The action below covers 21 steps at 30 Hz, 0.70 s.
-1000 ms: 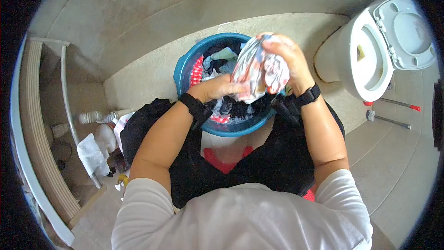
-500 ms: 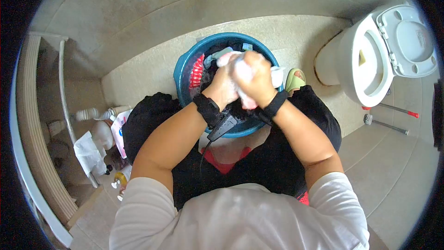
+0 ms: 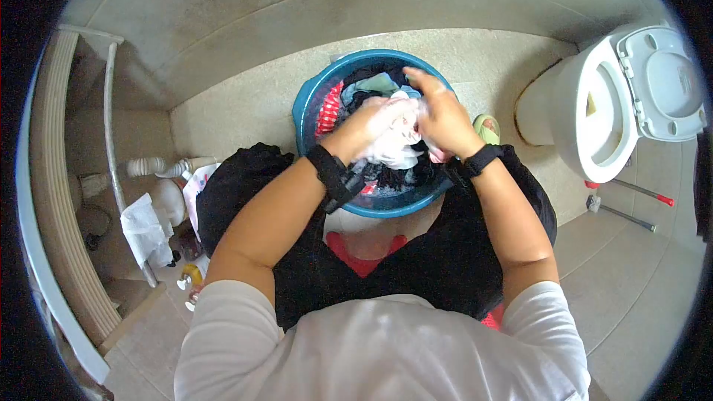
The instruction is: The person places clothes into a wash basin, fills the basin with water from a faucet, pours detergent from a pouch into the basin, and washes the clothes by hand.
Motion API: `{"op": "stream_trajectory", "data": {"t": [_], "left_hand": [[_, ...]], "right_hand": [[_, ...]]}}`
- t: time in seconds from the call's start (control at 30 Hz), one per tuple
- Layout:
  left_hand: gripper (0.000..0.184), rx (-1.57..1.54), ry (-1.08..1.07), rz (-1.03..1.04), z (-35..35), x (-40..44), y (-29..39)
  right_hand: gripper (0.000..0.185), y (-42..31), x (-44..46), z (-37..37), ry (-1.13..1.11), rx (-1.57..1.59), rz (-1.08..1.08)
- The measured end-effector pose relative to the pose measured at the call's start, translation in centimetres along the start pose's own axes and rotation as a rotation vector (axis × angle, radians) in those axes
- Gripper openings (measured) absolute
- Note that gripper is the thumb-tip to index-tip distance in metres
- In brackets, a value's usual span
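Observation:
A blue basin [image 3: 303, 115] stands on the floor between my knees, holding wet clothes: a red-and-white checked cloth [image 3: 329, 110], a light blue-green cloth [image 3: 379, 85] and dark items. Above them is a wet, pale patterned cloth [image 3: 402, 132], bunched between my hands. My left hand [image 3: 365, 128] is wrapped against its left side, the fingers partly blurred. At the cloth's right side is my right hand [image 3: 443, 120], its thumb and fingers spread apart with its inner side near the cloth. Black bands are on both wrists.
A white toilet [image 3: 594, 115] with its lid raised stands at the right. A green slipper [image 3: 487, 128] is right of the basin. Bottles [image 3: 191, 276], a metal rail [image 3: 111, 134] and a hanging white cloth [image 3: 146, 230] are at the left. Long-handled tools [image 3: 627, 217] lie by the right wall.
The patterned cloth was raised to the right, then squeezed between both hands, and is now lower over the basin. My hands have moved apart and the right fingers have spread.

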<state>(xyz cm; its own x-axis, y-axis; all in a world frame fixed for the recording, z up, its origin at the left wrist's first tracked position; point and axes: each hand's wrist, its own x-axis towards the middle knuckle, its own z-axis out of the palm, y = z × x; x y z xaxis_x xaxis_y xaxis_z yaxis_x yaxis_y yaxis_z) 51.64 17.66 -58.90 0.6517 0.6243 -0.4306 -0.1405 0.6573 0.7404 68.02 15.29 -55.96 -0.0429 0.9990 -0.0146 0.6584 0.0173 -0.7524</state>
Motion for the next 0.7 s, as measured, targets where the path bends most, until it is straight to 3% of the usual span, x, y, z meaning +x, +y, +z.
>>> {"op": "stream_trajectory", "data": {"t": [0.07,0.1,0.17,0.2,0.27,0.3,0.37,0.43,0.5,0.57,0.63,0.7], "left_hand": [[0.033,0.021,-0.054,-0.142,-0.8,-0.5,1.9],[0.032,0.027,-0.098,-0.11,-0.5,-1.1,2.6],[0.027,-0.007,-0.17,-0.083,0.2,-1.4,2.8],[0.027,-0.006,-0.171,-0.083,0.4,-1.4,2.9],[0.034,0.256,-0.287,0.08,0.5,-1.4,3.3],[0.034,0.26,-0.291,0.08,-0.2,-1.2,3.0],[0.046,0.768,-0.058,0.219,-2.3,-0.5,1.9],[0.057,1.181,-0.095,0.271,-2.7,-0.4,1.7],[0.048,0.581,-0.052,0.103,-4.2,0.8,-0.5],[0.043,-0.002,0.106,0.113,-1.8,0.0,0.8],[0.042,-0.183,0.007,0.138,-0.9,0.4,1.8],[0.039,-0.563,0.021,-0.06,1.1,-0.1,2.8]], "right_hand": [[0.072,1.3,-0.5,0.5,-0.066,-0.344,-0.562],[0.087,1.0,-1.0,0.5,-0.23,-0.027,-0.469],[0.075,0.6,-1.7,1.1,-0.261,0.184,-0.16],[0.075,0.7,-1.6,0.9,-0.259,0.183,-0.16],[0.05,0.9,-1.0,0.1,-0.239,0.168,0.029],[0.029,2.3,-0.7,0.3,-0.174,0.319,0.029],[0.025,1.3,-0.3,-1.8,-0.182,0.658,0.136],[0.025,1.5,0.0,-2.8,-0.152,0.714,0.11],[0.031,1.9,0.6,-3.7,0.003,1.027,0.181],[0.036,2.0,0.9,-3.5,0.085,0.916,0.22],[0.041,-1.9,0.1,-2.7,0.25,0.376,-0.046],[0.046,-2.1,-0.4,0.4,0.109,0.116,-0.385]]}}
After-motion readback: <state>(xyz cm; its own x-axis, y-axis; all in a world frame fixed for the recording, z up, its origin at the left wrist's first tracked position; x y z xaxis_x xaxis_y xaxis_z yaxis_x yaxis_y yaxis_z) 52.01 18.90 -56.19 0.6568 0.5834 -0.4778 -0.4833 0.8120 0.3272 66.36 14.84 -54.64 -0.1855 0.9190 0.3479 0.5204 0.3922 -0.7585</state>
